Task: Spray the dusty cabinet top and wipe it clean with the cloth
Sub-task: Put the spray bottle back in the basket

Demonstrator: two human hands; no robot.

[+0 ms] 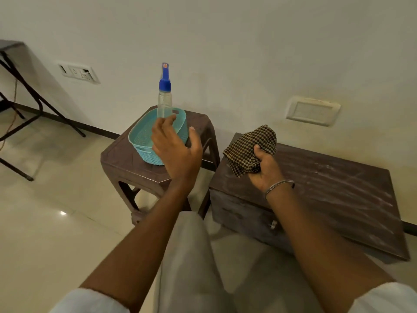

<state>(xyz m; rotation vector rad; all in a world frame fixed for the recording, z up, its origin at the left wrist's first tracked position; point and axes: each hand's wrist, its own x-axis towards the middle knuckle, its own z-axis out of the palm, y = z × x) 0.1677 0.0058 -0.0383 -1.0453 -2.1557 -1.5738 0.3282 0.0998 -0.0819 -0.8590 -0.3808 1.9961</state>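
Cabinet top [327, 188] is the low brown one on the right against the wall, and it's properly dusty, with pale streaks all over the surface. Right hand [266, 170] hangs over its left end with the checked cloth [250, 147] bunched up in a curled grip; there's a thin metal bangle [278, 185] on that wrist. Just left of the cabinet is a brown stool [121, 159] with a teal basket [140, 141] on it, and the spray bottle [164, 100], clear with a blue nozzle, stands upright in the basket. Left hand [178, 150] is right in front of the bottle's base, fingers spread and loose. Honestly can't tell if the fingertips touch it or not. Further left, a switch plate [77, 72] on the wall and the black legs of a folding table [33, 98].
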